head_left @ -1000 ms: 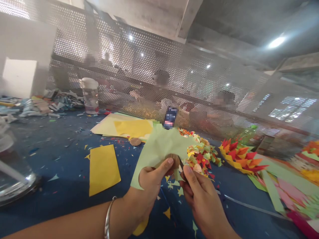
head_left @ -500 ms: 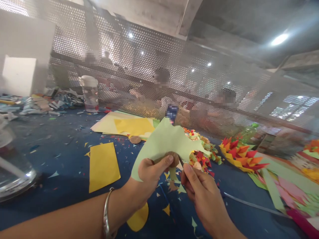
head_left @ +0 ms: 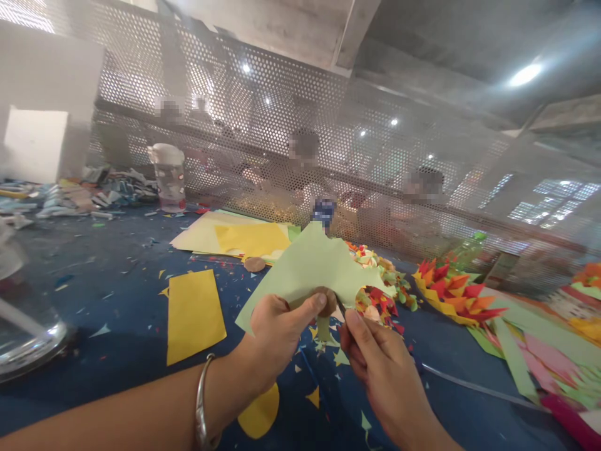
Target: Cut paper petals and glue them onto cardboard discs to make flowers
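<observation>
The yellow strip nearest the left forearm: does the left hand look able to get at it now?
Probably not right away. The left hand pinches the green paper against a brown disc, so its fingers are busy. The yellow strip lies flat nearby, nothing over it.

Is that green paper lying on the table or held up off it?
Held up. The left hand pinches the green paper at its lower edge, and the blue table shows beneath it.

The dark blue table (head_left: 117, 338) bears a yellow rectangular paper sheet (head_left: 195, 315), stacked pale yellow sheets (head_left: 206, 237) and heaped multicoloured paper cuttings (head_left: 387, 280).
</observation>
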Tool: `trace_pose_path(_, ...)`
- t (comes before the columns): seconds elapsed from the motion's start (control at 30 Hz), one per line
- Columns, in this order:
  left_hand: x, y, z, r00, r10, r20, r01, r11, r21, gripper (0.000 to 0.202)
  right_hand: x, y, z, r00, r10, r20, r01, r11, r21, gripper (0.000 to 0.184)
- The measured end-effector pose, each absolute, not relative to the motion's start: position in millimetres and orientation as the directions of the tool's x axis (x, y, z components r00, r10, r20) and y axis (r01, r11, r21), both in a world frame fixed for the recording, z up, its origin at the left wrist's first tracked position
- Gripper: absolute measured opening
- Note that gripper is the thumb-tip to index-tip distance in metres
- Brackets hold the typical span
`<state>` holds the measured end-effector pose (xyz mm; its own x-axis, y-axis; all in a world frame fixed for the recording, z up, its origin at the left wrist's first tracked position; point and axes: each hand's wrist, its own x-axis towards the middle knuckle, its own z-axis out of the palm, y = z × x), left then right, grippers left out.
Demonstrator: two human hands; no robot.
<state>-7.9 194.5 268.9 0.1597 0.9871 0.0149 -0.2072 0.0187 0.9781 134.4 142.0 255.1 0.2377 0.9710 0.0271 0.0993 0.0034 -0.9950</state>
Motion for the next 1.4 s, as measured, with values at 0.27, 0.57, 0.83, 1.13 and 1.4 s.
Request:
trace_pose_path(0.27, -9, 194, 268, 0.080, 0.994, -0.070, -0.055, 0.075, 0.996, 0.039, 135, 142, 255, 0.236, 0.972, 0.024, 0.081, 0.005, -0.997, 0.052)
trace_pose_path(0.57, -7, 194, 270, 0.259, 0.952, 0.162, -0.354, -0.062, 0.933, 0.023, 134, 141, 255, 0.226, 0.974, 0.005, 0.073, -0.011, -0.997, 0.052)
trace_pose_path(0.83, -7, 187, 274, 0.210, 0.978, 0.010, -0.271, 0.049, 0.961, 0.029, 137, 143, 252, 0.228, 0.974, -0.006, 0.048, -0.018, -0.999, 0.052)
trace_pose_path(1.13, -7, 193, 267, 0.275, 0.953, 0.126, -0.377, -0.014, 0.926, 0.020, 137, 142, 256, 0.219, 0.976, 0.001, 0.088, -0.018, -0.996, 0.053)
trace_pose_path(1.4, -7, 204, 259, 0.351, 0.913, 0.206, -0.418, -0.044, 0.907, 0.015, 137, 143, 258, 0.211, 0.977, 0.012, 0.086, -0.006, -0.996, 0.054)
